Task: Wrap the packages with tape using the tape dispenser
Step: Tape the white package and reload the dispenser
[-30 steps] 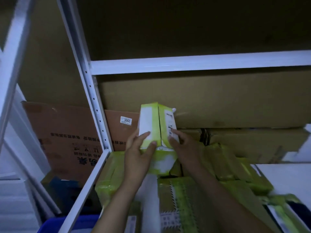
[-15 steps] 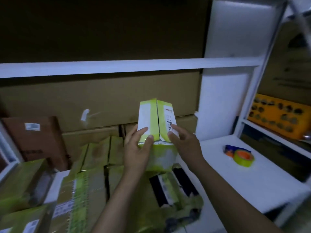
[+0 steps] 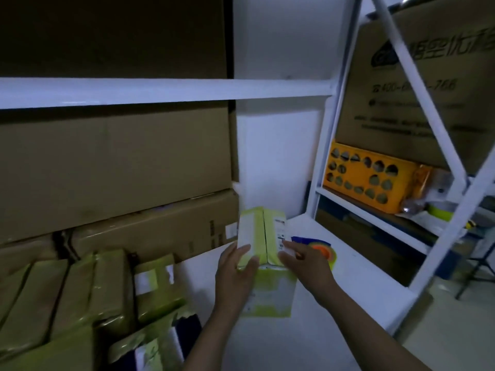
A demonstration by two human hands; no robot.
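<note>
Between left hand (image 3: 235, 277) and right hand (image 3: 308, 266): package (image 3: 263, 236) held.

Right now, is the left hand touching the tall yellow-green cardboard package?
Touching. The head view shows the left hand gripping the tall yellow-green cardboard package by its left side, with the thumb lying across its front face.

Glossy green tape covers the package (image 3: 263, 236); boxes (image 3: 115, 156) are matt cardboard; shelf (image 3: 267, 344) is smooth white-painted.
</note>
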